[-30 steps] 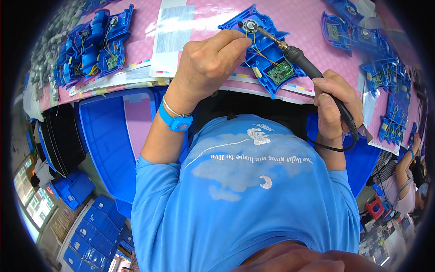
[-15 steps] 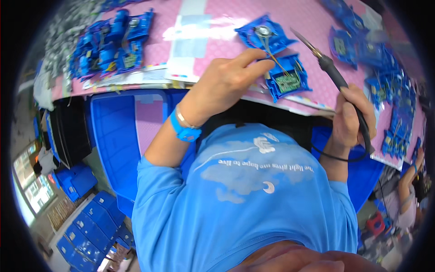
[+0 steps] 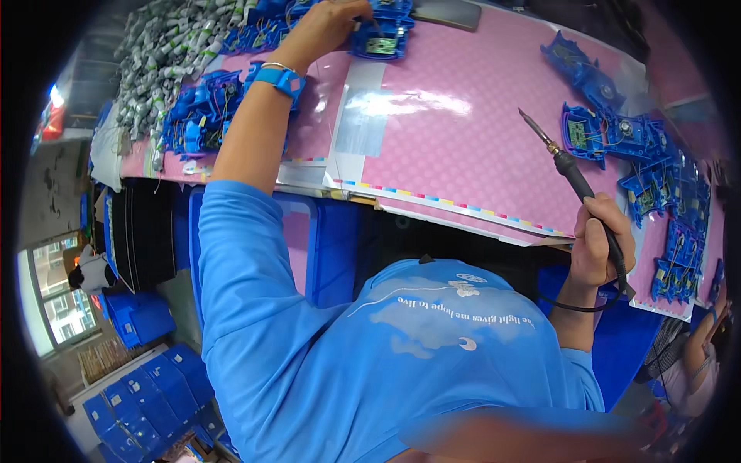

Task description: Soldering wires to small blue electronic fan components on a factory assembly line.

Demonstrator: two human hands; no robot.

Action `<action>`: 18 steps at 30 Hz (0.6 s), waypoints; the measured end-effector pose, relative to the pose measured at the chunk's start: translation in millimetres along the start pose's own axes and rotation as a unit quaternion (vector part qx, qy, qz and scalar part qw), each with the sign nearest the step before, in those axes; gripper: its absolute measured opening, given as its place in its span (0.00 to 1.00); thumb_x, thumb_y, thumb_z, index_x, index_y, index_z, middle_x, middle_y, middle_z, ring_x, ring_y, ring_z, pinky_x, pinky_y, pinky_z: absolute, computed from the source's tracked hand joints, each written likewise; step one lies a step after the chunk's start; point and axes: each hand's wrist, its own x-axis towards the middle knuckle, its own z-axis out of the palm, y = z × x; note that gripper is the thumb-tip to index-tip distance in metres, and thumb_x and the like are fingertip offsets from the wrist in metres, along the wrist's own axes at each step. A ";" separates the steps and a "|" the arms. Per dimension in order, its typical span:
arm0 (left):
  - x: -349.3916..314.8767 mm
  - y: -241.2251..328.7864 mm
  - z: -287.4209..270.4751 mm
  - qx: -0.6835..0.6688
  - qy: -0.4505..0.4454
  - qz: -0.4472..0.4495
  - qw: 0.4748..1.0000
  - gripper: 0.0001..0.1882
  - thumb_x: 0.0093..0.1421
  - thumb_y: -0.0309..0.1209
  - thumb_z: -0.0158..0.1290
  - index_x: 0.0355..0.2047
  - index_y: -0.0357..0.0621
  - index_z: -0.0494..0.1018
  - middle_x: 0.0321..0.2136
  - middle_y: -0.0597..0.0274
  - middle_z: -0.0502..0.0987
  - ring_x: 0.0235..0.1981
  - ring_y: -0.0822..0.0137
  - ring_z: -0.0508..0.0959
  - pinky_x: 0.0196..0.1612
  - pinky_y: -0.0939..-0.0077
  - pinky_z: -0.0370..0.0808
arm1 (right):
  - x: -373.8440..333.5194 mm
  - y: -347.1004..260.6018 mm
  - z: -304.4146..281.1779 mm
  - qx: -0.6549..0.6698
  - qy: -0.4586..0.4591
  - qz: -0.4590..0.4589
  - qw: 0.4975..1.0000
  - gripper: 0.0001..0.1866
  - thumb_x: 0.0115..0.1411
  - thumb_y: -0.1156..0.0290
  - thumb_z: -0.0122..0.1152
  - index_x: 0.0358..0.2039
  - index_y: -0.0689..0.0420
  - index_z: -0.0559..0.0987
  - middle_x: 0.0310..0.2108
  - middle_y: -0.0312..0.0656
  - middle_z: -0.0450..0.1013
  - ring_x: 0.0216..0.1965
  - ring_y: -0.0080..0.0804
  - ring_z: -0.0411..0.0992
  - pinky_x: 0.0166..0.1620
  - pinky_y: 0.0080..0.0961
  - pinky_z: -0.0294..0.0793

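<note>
My left hand (image 3: 333, 29) reaches to the far side of the table, its fingers pinched at the edge of an opened blue plastic housing (image 3: 395, 42). A green circuit board (image 3: 380, 46) sits in that housing's nearer half; the fingertips partly hide the spot they grip. My right hand (image 3: 600, 241) is closed around the dark handle of a soldering iron (image 3: 573, 174). Its metal tip points up and to the left, above the pink mat (image 3: 455, 147) and touching nothing. The iron's black cable loops below my right hand.
More blue housings (image 3: 202, 116) lie at the left, beside a heap of grey wired parts (image 3: 174, 46). Several opened housings (image 3: 617, 135) line the right side. A flat dark device (image 3: 448, 14) lies at the far edge. Blue bins (image 3: 309, 255) stand below the table; another person's arm (image 3: 698, 347) shows at right.
My left hand has moved away to the far left. The opened housing in front of me is gone from there; one now lies at my left fingers. My right hand still holds the iron.
</note>
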 end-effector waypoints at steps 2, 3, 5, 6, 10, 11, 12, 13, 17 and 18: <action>-1.5 -22.6 0.1 -0.022 0.005 0.010 1.000 0.07 0.57 0.20 0.57 0.37 0.39 0.78 0.30 0.48 0.80 0.32 0.47 0.82 0.36 0.60 0.78 | 0.9 -3.2 0.3 0.001 -0.016 -0.001 1.000 0.14 0.59 0.78 0.55 0.42 0.76 0.79 0.26 0.46 0.72 0.22 0.25 0.63 0.26 0.22 0.57; -1.8 -39.9 9.5 -0.009 -0.018 -0.016 1.000 0.12 0.55 0.17 0.56 0.40 0.42 0.79 0.34 0.49 0.82 0.36 0.47 0.82 0.38 0.60 0.78 | 1.8 2.1 -1.2 -0.020 -0.006 -0.007 1.000 0.14 0.58 0.79 0.56 0.42 0.75 0.79 0.24 0.45 0.71 0.22 0.25 0.63 0.26 0.22 0.57; -12.1 -68.4 11.9 0.008 -0.021 -0.036 0.999 0.16 0.55 0.16 0.57 0.43 0.44 0.81 0.36 0.49 0.83 0.39 0.47 0.83 0.40 0.61 0.78 | 1.3 -0.9 -3.7 -0.058 0.004 -0.001 0.998 0.14 0.58 0.78 0.56 0.42 0.75 0.79 0.24 0.45 0.71 0.22 0.25 0.63 0.26 0.22 0.57; -18.1 -78.1 9.4 0.009 -0.006 -0.033 0.999 0.16 0.55 0.16 0.57 0.43 0.44 0.81 0.35 0.48 0.83 0.39 0.47 0.83 0.40 0.61 0.78 | 0.5 -1.8 -7.0 -0.080 0.006 0.003 0.997 0.14 0.58 0.78 0.56 0.42 0.75 0.79 0.24 0.44 0.70 0.22 0.25 0.64 0.26 0.22 0.58; -14.9 -57.8 -16.3 0.044 -0.040 -0.066 0.996 0.20 0.58 0.17 0.57 0.51 0.44 0.78 0.44 0.52 0.83 0.44 0.52 0.83 0.42 0.67 0.80 | -0.3 -6.8 -20.9 -0.061 -0.001 0.008 0.998 0.15 0.58 0.77 0.57 0.43 0.74 0.79 0.25 0.45 0.72 0.22 0.26 0.65 0.26 0.24 0.60; -7.4 -47.1 -25.9 0.120 -0.046 -0.075 0.989 0.21 0.60 0.18 0.56 0.55 0.44 0.76 0.47 0.53 0.82 0.44 0.55 0.84 0.42 0.69 0.80 | -1.6 -6.1 -23.8 -0.068 0.010 -0.001 0.998 0.15 0.58 0.77 0.57 0.43 0.74 0.79 0.26 0.46 0.72 0.22 0.26 0.65 0.27 0.25 0.60; 1.0 -37.6 -35.1 0.117 -0.048 -0.067 0.990 0.21 0.60 0.18 0.56 0.55 0.44 0.76 0.47 0.53 0.82 0.44 0.55 0.84 0.42 0.69 0.80 | -1.8 -7.4 -25.8 -0.073 0.017 0.001 0.997 0.15 0.58 0.77 0.57 0.43 0.74 0.79 0.26 0.46 0.72 0.22 0.26 0.65 0.27 0.25 0.60; 9.4 -26.9 -48.1 0.152 -0.032 0.030 0.987 0.22 0.60 0.20 0.57 0.55 0.47 0.76 0.44 0.52 0.82 0.40 0.52 0.83 0.40 0.64 0.80 | -0.8 -8.9 -28.0 -0.071 0.033 -0.003 0.997 0.15 0.59 0.77 0.57 0.43 0.75 0.79 0.25 0.46 0.72 0.22 0.26 0.65 0.27 0.25 0.60; 69.4 -23.0 -115.9 0.315 -0.038 0.208 0.925 0.27 0.60 0.24 0.57 0.61 0.48 0.71 0.45 0.49 0.80 0.36 0.48 0.81 0.38 0.58 0.79 | 0.5 -8.3 -36.2 -0.053 0.092 0.001 0.994 0.14 0.59 0.78 0.56 0.42 0.74 0.80 0.25 0.45 0.73 0.22 0.24 0.67 0.28 0.22 0.64; 94.2 -27.5 -143.8 0.379 0.006 0.310 0.872 0.27 0.61 0.24 0.56 0.62 0.44 0.70 0.49 0.50 0.80 0.35 0.50 0.81 0.37 0.61 0.79 | 1.1 -7.6 -37.0 -0.035 0.121 0.004 0.992 0.13 0.58 0.79 0.56 0.41 0.72 0.81 0.24 0.43 0.74 0.22 0.23 0.69 0.27 0.20 0.66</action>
